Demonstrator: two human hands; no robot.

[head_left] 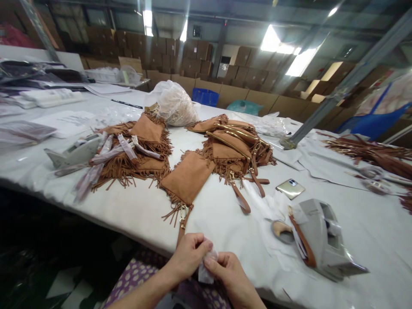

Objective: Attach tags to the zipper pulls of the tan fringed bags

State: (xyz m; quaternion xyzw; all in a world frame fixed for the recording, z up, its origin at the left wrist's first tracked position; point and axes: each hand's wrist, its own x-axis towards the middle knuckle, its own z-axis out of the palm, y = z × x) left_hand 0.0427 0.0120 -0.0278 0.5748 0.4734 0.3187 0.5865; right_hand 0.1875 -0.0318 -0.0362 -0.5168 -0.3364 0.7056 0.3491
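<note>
My left hand and my right hand meet at the table's near edge, both pinching a small crumpled piece of clear wrapping. Just beyond them lies a tan suede fringed bag with its strap and gold clasp pointing toward me. A pile of the same fringed bags sits right of it. Another pile at the left has wrapped straps lying across it.
A grey tape dispenser stands at the right with a brown strap against it. A gold phone lies beyond it. A second dispenser is at left. A plastic bag of parts sits behind. Cardboard boxes line the back.
</note>
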